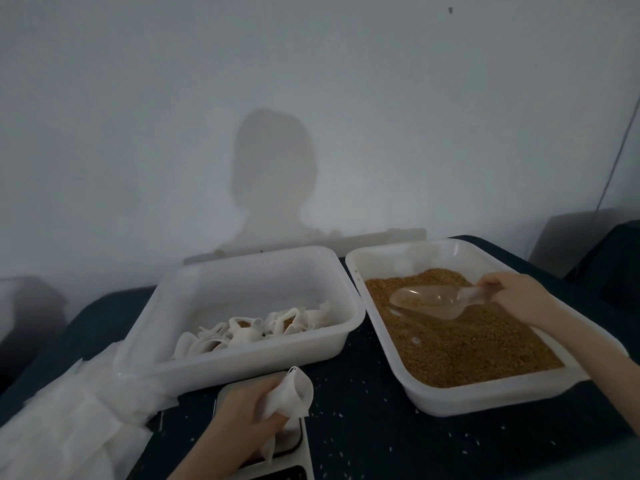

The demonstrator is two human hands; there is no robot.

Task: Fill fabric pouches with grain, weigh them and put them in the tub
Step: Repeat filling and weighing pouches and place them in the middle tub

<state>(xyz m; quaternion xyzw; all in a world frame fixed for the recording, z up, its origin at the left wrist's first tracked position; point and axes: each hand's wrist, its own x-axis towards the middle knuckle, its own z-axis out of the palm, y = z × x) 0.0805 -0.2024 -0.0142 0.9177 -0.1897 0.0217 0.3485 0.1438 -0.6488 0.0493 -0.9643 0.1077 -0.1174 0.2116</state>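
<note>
Pouch (pixel 292 393) gripped in left hand (pixel 239 424), mouth open, held over scale (pixel 277 455). Right hand (pixel 516 296) grasps clear scoop (pixel 433 301) by handle, bowl just above grain (pixel 460 337) in right tub (pixel 391 344). Filled pouches (pixel 249 330) sit in left tub (pixel 242 365).
</note>
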